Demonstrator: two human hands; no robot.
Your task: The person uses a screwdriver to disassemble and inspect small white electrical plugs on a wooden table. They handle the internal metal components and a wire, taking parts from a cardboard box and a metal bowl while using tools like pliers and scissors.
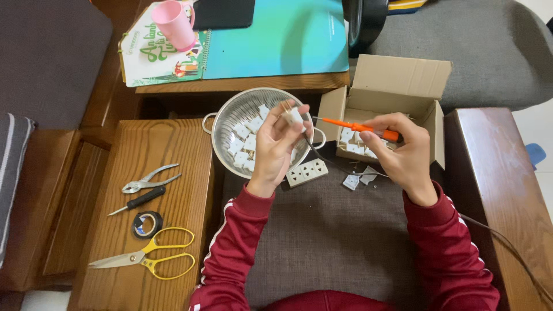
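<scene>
Above the grey cushion, the left hand (275, 144) pinches a small white socket part (292, 114) while the right hand (397, 151) grips an orange screwdriver (360, 128) aimed at it, many similar pieces waiting in the colander (222, 124) and cardboard box (397, 78).

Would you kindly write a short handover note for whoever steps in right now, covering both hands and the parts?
Left hand: raised over the metal colander, pinching a small white plug part at the fingertips.
Right hand: holds the orange screwdriver, tip aimed at that part.
Parts: more white pieces lie in the colander and in the open cardboard box; a white socket strip and a few loose pieces rest on the grey cushion.
Done and left: cannot tell which pile is finished; the part in hand is mid-work.
</scene>
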